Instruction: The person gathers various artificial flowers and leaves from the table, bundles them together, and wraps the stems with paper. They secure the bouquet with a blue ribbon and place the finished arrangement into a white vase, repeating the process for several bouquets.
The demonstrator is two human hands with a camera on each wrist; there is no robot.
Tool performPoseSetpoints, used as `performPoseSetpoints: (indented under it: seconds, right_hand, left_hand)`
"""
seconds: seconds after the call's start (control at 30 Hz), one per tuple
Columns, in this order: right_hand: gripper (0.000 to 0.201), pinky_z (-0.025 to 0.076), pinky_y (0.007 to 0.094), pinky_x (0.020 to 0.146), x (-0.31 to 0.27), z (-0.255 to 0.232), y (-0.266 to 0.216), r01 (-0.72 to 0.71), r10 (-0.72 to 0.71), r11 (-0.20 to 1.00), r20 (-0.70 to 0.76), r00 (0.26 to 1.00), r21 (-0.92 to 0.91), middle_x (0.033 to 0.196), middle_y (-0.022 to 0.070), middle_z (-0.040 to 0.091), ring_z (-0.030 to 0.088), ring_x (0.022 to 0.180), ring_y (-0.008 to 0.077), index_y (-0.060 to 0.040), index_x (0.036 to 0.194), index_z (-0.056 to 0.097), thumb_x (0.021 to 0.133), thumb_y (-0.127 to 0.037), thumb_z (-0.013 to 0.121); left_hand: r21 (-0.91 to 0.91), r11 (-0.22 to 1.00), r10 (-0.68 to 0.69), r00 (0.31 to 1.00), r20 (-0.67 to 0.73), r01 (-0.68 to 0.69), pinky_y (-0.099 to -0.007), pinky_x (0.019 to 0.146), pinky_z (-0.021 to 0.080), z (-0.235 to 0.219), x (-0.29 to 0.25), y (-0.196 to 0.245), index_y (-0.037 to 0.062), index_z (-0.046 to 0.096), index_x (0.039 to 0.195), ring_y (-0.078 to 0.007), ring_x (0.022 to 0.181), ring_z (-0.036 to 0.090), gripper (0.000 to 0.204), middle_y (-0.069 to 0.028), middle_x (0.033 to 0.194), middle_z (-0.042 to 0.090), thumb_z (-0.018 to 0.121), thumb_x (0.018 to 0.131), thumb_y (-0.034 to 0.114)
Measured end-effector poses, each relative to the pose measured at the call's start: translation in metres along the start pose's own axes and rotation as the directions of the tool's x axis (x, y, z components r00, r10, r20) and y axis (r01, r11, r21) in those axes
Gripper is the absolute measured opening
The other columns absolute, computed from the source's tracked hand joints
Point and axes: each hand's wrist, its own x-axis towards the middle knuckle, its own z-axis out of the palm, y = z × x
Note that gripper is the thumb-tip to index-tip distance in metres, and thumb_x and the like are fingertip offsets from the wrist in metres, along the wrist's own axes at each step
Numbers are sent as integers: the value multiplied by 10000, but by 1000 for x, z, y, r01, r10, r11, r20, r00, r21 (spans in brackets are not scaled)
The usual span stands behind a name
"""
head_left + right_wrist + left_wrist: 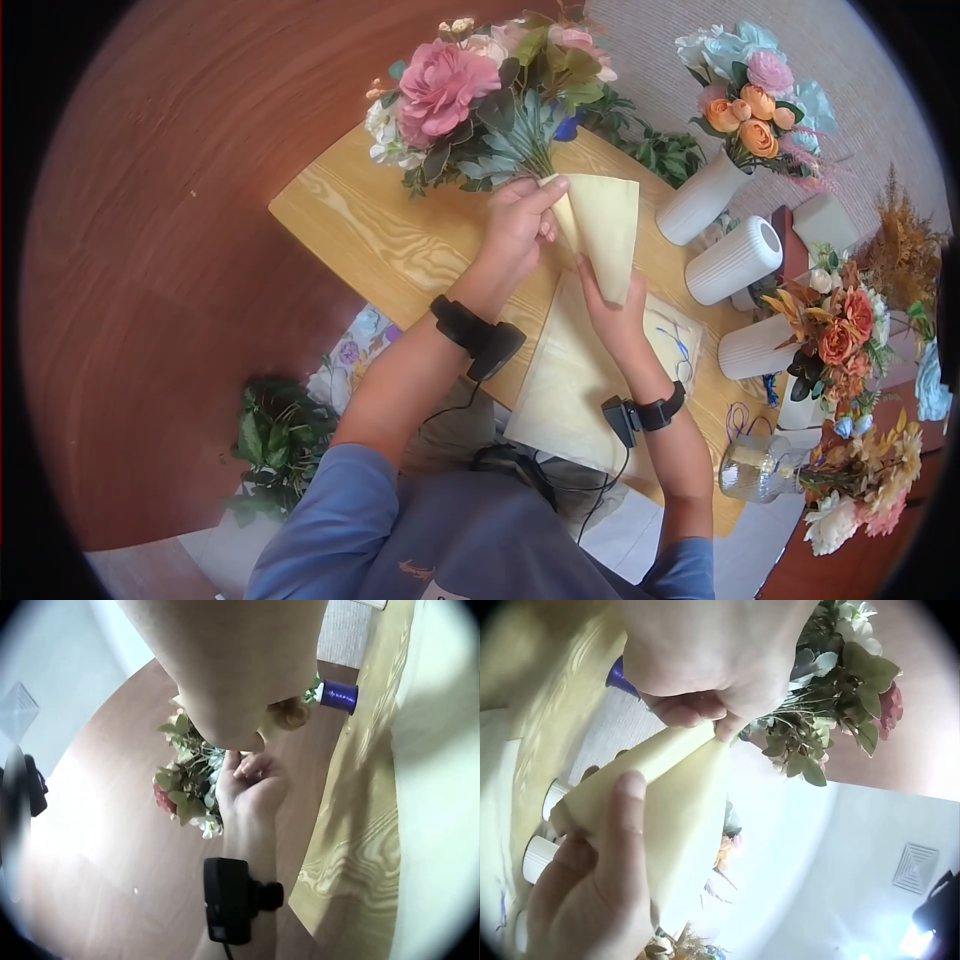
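A bouquet of artificial flowers (447, 92), pink, cream and white with green leaves, leans out over the far left of the table. My left hand (518, 222) grips its stems where they enter pale yellow wrapping paper (608, 215), the thumb lying over the paper's upper edge. Lower down, my right hand (615, 312) holds the paper, which is rolled into a cone; in the left wrist view its thumb presses along the front and fingers pass behind. The lower stems are hidden inside the paper.
More sheets of wrapping paper (570, 395) lie at the table's near side, with thin blue ribbon on them. A blue-purple ribbon spool (339, 697) stands at the far edge. White vases (735, 262), some with flowers, and a glass vase (752, 468) line the right side.
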Motion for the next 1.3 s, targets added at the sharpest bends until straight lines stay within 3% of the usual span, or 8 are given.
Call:
performPoseSetpoints:
  seconds: [0.27,0.37,0.43,0.57,0.77,0.83,0.97,1.3]
  right_hand:
    - [214,495,275,643,2,-6,-9,-331,309,915,127,943,230,849,67,647,607,724,133,18,1047,625,875,-105,660]
    - [359,514,282,734,3,-3,-1,-352,300,733,187,935,583,1071,108,622,619,884,164,15,1205,547,874,-81,647]
    - [473,502,284,797,5,-8,-17,-599,379,240,494,782,764,1222,138,553,594,1023,183,17,1307,454,876,-66,630]
    - [495,521,283,814,2,-9,-11,-592,407,210,481,777,778,1233,164,560,624,1017,220,39,1310,440,861,-35,637]
    - [617,457,384,942,3,-50,18,-443,277,639,349,895,628,1271,155,536,540,1151,258,40,1355,396,828,-104,684]
    - [622,410,384,987,18,-72,6,-584,80,165,580,811,795,1294,154,523,493,1195,222,38,1359,395,838,-162,670]
    - [525,493,289,828,35,-74,-12,-463,296,750,387,873,473,1175,109,609,592,1026,152,33,1330,434,882,-173,615]
    - [178,506,224,655,49,-68,-5,-357,282,862,245,927,359,797,49,662,617,675,103,40,991,666,890,-94,606]
  left_hand:
    - [-143,982,-87,966,242,124,-184,418,331,-10,-3,19,28,602,888,-18,458,406,127,41,645,532,618,914,150]
    - [-214,950,-121,898,423,229,-169,413,334,-15,-4,26,-2,601,950,-14,455,397,139,34,660,542,583,931,134]
    - [-253,926,-139,875,463,281,-164,407,342,-16,-7,26,-24,606,971,-13,452,406,148,19,671,549,568,935,114]
    - [-184,957,-132,901,413,224,-184,398,350,-20,0,18,-12,595,896,-27,439,419,130,6,650,543,591,921,115]
    - [22,990,-144,960,242,143,-227,368,371,-24,-3,25,34,532,761,-60,407,448,186,-30,633,563,644,885,116]
    - [65,988,-155,953,262,143,-224,364,377,-27,-3,25,22,543,775,-61,403,454,174,-47,651,581,643,885,112]
    - [125,978,-201,931,305,170,-221,365,382,-17,-9,23,16,542,774,-63,401,453,177,-48,654,583,647,881,109]
    - [279,953,-209,926,313,120,-214,372,386,1,-12,17,-32,601,857,-54,411,452,146,-37,652,585,637,883,106]
